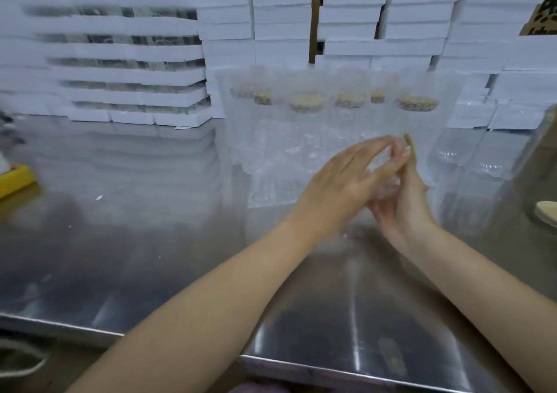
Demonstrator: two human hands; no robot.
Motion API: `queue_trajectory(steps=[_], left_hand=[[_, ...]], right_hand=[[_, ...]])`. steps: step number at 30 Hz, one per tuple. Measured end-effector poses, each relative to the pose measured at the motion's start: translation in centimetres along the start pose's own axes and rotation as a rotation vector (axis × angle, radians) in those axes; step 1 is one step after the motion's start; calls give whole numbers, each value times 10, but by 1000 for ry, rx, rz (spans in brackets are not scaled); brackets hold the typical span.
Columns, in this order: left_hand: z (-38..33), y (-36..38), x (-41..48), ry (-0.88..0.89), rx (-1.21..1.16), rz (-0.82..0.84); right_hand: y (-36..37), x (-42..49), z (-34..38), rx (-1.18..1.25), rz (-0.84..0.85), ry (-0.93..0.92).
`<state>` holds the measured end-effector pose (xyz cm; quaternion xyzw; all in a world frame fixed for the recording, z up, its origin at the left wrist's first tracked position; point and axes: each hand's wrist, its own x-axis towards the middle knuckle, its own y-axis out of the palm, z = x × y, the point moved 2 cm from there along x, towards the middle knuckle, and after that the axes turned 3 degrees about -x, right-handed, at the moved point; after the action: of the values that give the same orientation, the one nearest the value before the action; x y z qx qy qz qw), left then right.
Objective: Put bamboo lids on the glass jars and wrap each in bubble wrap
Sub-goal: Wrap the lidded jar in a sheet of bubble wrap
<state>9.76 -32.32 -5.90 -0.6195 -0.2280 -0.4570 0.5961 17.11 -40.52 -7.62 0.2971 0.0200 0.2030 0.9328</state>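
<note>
A brushed stainless-steel worktable (120, 242) reflects pale light, backed by tall stacks of white foam boxes (280, 16) against brown cardboard (316, 16), a yellow rectangular block (15, 181) at its left edge.

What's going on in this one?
A person holds a glass jar above the steel table, the right hand gripping it from below, the left hand laid over it with straight fingers. Its bamboo lid looks already on. A row of bubble-wrapped jars stands behind; bare jars wait on the right.
</note>
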Motion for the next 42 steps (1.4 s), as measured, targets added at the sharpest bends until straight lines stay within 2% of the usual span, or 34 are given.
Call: queue_trajectory(steps=[2,5,7,10,16,19,22,24,27,28,29,30,32,33,35,37,39,42], left_hand=[[7,-1,1,-62,127,111],[21,-1,-2,-222,273,281],[28,-5,-6,-267,296,248],[35,-10,-8,-239,332,186],[29,-2,-10,-165,357,264],[32,-1,-11,-187,368,259],[40,-2,-11,-293,270,259],[44,-5,-9,-411,145,193],[40,-10,-4,-556,-57,31],[38,-10,-4,-602,-146,8],[36,-8,-4,-659,-261,-4],[34,-7,-4,-726,-398,-16],[35,-4,-4,-858,-677,-48],[36,-2,-4,-911,-801,-70],[37,0,-2,-1004,-1033,-114],[37,2,-2,-1053,-1191,-130],[38,2,-3,-1052,-1238,-78],[40,4,-4,-1050,-1271,-62]], right_hand=[[-8,6,10,-22,-118,-112],[-14,5,22,-44,-111,-183],[-14,6,22,-91,-70,-142],[-11,6,11,-247,-8,-62],[-12,8,-3,-382,151,56],[-13,8,-6,-565,230,5],[-14,6,-2,-766,298,-149],[-11,4,9,-905,335,-367],[-8,0,46,-821,151,-885],[-11,-2,57,-748,59,-1025],[-15,-3,66,-664,-29,-1089],[-19,-2,70,-592,-103,-1076],[-23,5,68,-559,-151,-896],[-25,10,62,-585,-88,-742],[-25,18,45,-641,161,-392],[-23,17,26,-717,413,-181],[-20,13,12,-727,535,-127],[-18,10,15,-677,475,-197]])
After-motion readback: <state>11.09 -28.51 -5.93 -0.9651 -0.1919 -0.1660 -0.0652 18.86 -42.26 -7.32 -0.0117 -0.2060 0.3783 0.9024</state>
